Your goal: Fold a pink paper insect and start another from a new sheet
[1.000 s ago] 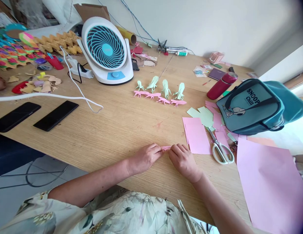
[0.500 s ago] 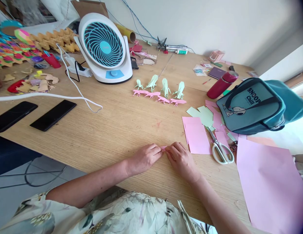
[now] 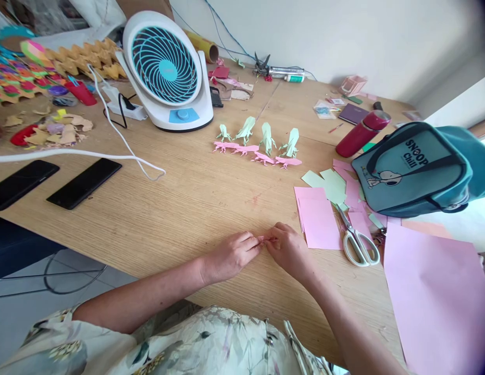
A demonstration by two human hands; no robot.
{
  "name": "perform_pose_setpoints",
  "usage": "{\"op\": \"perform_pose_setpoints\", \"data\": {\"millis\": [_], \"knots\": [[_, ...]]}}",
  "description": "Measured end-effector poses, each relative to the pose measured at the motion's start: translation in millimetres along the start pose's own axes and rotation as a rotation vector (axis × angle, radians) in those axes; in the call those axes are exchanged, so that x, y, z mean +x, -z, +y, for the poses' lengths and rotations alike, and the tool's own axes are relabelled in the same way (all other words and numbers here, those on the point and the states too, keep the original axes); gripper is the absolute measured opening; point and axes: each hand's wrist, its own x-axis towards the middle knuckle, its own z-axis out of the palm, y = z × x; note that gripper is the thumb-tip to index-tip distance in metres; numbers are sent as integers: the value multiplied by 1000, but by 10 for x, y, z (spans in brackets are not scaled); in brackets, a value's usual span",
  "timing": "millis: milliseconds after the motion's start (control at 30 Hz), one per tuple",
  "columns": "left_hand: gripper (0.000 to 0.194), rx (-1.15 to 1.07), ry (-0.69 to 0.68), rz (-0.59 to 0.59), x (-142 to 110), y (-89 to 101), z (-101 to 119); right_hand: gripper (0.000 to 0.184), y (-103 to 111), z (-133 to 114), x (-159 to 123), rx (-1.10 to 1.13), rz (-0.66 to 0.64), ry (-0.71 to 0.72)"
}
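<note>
Between my two hands, low over the wooden table, is a small folded piece of pink paper, mostly hidden by my fingers. My left hand pinches its left end. The fingers of my right hand close on its right end. To the right lie a stack of pink paper sheets and white-handled scissors. Farther back stand several pale green origami insects, with a row of pink origami insects in front of them.
A white fan stands at the back left, near a white cable and two phones. On the right are a red bottle, a teal bag, green paper scraps and a large pink sheet.
My right hand has turned slightly and its fingers have shifted on the pink paper. My left hand stays nearly in place. The view has moved a little.
</note>
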Motion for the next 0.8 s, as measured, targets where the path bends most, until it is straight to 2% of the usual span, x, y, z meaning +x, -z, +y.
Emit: {"op": "perform_pose_setpoints", "data": {"millis": [233,367,533,800], "knots": [[28,3,-15,28,-1,-13,-5,14,15,-201,16,-443,6,102],[26,12,1,32,4,-2,7,14,-43,-197,-62,-553,52,179],[32,28,5,6,15,27,36,15,-102,-34,-239,-441,113,283],[31,75,29,7,12,54,75,28,-198,126,-414,-226,181,379]]}}
